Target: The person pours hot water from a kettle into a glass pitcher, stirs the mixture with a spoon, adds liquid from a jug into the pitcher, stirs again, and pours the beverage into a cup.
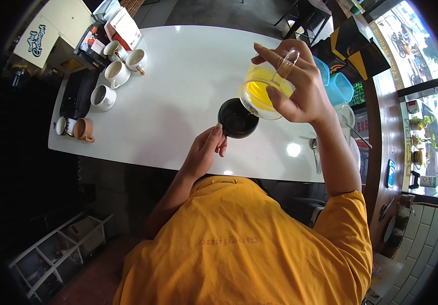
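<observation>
My left hand [206, 150] is closed on the handle of a black cup [238, 127] at the middle of the white table. Above it, to the right, my right hand [300, 84] grips a clear glass mug [269, 113] by its loop handle. The mug is tilted, its rim close over the right side of the cup, and yellow liquid [260, 95] shows inside. Whether liquid is running out is too small to make out. The inside of the cup looks dark.
White cups [117, 74] and a brown cup [83, 130] stand along the left side of the white table [178, 66]. A spoon [314, 152] lies near the right edge. Blue containers [341, 87] and black boxes [353, 48] are at the right.
</observation>
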